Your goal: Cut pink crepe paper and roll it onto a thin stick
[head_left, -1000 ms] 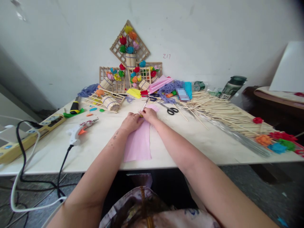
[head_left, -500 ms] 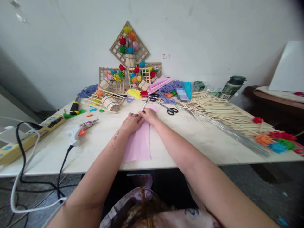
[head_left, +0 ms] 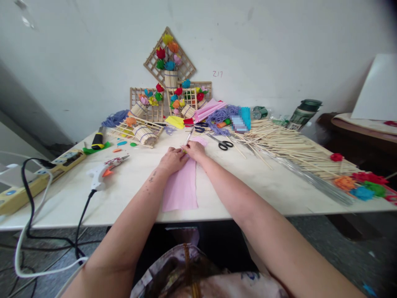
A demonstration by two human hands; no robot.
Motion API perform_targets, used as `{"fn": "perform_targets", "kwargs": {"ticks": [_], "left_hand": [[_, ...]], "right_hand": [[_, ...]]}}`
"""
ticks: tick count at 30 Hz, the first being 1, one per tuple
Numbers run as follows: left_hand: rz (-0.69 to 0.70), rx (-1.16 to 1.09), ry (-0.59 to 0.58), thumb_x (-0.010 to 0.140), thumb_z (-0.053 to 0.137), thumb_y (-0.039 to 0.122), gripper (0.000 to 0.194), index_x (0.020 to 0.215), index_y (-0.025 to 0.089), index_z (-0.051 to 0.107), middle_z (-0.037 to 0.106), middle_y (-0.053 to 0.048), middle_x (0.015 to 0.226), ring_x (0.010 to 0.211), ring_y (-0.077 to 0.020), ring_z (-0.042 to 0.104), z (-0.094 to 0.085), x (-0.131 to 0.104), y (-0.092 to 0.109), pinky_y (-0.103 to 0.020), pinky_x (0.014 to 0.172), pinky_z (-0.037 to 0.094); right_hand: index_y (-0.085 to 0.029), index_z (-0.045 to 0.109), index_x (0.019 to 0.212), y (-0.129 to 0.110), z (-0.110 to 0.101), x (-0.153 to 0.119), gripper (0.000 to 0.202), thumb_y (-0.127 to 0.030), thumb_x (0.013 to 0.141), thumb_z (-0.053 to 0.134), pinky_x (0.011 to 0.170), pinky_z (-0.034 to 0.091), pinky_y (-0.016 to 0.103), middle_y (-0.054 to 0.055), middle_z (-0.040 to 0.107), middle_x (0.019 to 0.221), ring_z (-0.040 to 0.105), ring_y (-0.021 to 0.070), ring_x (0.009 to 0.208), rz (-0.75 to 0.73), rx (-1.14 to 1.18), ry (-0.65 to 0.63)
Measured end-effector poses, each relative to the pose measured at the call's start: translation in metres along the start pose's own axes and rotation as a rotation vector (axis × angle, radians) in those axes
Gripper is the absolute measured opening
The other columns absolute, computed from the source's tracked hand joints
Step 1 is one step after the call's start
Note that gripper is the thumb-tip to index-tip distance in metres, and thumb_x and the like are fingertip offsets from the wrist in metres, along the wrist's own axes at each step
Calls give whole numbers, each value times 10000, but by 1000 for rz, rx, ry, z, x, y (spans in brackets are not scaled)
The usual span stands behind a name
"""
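On the table in front of me lies a long strip of pink crepe paper [head_left: 180, 192]. My left hand [head_left: 172, 161] presses on it from the left, fingers bent and close together on a small yellow piece [head_left: 184, 151], mostly covered. My right hand [head_left: 196, 151] is closed round a pen [head_left: 189, 135], leaning with its upper end away from me. Both hands nearly touch over the far part of the strip. The pen's point and any mark beneath it are hidden by my fingers.
A glue gun [head_left: 101, 176] with its cord lies left, near a power strip [head_left: 66, 161]. Black-handled scissors [head_left: 225, 145] lie right of my hands, beside many thin sticks [head_left: 288, 145]. Behind stand stick lattices with paper flowers [head_left: 169, 64]. Purple yarn [head_left: 221, 118] is at the back.
My hands, the pen and the pink paper keep almost the same place. The whole view has shifted very slightly.
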State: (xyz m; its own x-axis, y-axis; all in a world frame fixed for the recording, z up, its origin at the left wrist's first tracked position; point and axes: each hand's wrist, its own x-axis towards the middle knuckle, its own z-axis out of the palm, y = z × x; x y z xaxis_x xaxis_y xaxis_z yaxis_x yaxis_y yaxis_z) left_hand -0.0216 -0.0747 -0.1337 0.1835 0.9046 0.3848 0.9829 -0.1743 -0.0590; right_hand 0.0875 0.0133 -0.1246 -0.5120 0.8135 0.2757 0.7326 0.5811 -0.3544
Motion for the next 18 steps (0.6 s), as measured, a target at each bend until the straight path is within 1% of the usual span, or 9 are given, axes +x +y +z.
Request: {"fn": "perform_targets", "kwargs": {"ticks": [5,10,18], "left_hand": [[16,16,-4,867,341,345,379,1055,173,622,649,-96,1019,963,-202,554,-1,1,1,-367,930,355],[2,8,-10,865,347,344,351,1039,213,622,648,-71,1019,976,-191,551,-1,1,1,-363,937,346],[2,-15,-19,867,340,355,364,1027,191,623,640,-89,1041,995,-197,546,-1,1,1,-367,942,337]], "right_hand": [[-204,650,944,1,2,1,400,-500,840,402,743,419,271,87,677,960,612,197,884,5,-3,20],[-205,651,941,0,1,0,405,-508,838,404,737,421,267,84,680,954,613,194,881,6,3,18],[-191,652,929,0,0,-1,374,-470,839,420,724,419,257,85,680,955,612,186,872,10,16,32]]}}
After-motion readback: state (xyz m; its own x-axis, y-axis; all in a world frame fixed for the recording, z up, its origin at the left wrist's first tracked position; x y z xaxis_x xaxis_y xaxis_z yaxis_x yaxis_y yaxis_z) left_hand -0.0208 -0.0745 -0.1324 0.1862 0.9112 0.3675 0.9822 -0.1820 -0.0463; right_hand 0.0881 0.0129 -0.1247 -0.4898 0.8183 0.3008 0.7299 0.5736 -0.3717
